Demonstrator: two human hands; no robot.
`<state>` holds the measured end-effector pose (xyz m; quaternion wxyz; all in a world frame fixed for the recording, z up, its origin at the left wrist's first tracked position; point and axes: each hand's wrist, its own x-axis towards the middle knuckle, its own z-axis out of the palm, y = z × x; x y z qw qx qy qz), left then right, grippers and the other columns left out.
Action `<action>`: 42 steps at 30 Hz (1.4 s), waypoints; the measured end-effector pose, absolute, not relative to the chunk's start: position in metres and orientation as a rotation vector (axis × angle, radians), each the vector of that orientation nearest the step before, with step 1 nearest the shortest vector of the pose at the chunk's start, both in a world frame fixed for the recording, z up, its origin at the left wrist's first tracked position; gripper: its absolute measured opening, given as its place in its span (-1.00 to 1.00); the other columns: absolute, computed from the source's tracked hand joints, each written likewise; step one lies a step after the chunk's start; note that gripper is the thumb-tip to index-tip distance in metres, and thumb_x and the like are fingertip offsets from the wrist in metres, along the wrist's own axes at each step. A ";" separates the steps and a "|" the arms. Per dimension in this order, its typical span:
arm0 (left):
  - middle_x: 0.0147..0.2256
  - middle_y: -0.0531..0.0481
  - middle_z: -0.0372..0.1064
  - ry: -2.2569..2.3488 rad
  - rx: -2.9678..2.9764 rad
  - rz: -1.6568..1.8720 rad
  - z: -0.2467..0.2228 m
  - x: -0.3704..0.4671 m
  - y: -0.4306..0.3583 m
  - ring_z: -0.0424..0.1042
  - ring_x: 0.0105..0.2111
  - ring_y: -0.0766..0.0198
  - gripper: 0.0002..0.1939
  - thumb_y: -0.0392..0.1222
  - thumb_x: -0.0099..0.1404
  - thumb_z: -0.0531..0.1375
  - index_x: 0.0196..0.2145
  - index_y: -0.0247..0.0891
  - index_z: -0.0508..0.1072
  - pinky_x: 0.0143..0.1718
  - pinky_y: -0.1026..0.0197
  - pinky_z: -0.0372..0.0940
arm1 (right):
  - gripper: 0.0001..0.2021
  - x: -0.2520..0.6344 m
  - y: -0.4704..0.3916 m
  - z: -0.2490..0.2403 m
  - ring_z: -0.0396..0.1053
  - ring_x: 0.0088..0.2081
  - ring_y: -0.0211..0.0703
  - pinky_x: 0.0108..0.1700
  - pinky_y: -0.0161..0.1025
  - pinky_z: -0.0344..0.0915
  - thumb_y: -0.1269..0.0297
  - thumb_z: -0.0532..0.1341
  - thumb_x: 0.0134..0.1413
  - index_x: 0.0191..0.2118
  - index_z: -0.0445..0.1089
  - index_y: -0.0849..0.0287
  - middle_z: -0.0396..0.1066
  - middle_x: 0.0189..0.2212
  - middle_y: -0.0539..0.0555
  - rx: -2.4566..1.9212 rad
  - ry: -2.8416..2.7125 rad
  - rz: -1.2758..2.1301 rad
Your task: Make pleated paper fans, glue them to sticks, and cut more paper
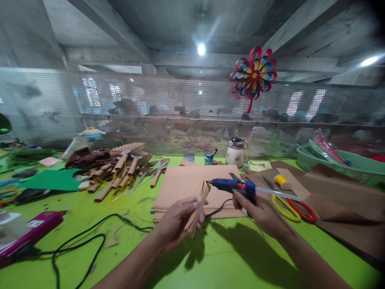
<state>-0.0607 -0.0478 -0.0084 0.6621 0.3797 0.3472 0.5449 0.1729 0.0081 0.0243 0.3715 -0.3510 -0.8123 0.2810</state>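
Note:
My left hand (177,218) is closed around a folded bundle of brown paper (199,210), held tilted above the green table. In my right hand (258,210) is a blue hot glue gun (230,185), with a clear glue stick (276,192) sticking out of its back. The gun's nozzle touches or nearly touches the upper end of the bundle; I cannot tell which. Behind both hands lies a stack of brown paper sheets (183,180). A thin yellow thread shows near the top of the bundle.
Rolled paper tubes (120,172) with yellow threads lie left. A black cable (111,216) runs near a magenta power strip (39,230). Scissors (288,206), a yellow thread spool (282,182), brown paper (345,192) and a green basket (327,162) are right. A jug (235,154) stands behind.

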 end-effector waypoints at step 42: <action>-0.57 -0.04 0.38 0.781 0.875 1.242 -0.009 -0.062 -0.046 0.29 -0.63 0.40 -0.88 -0.23 0.23 0.20 -0.40 -0.36 0.43 -0.62 0.40 0.12 | -0.59 0.179 0.004 0.027 0.16 -0.43 -0.22 -0.38 -0.24 0.11 -0.05 0.00 0.28 -0.45 0.22 0.16 0.19 -0.50 0.01 -0.819 -2.241 0.923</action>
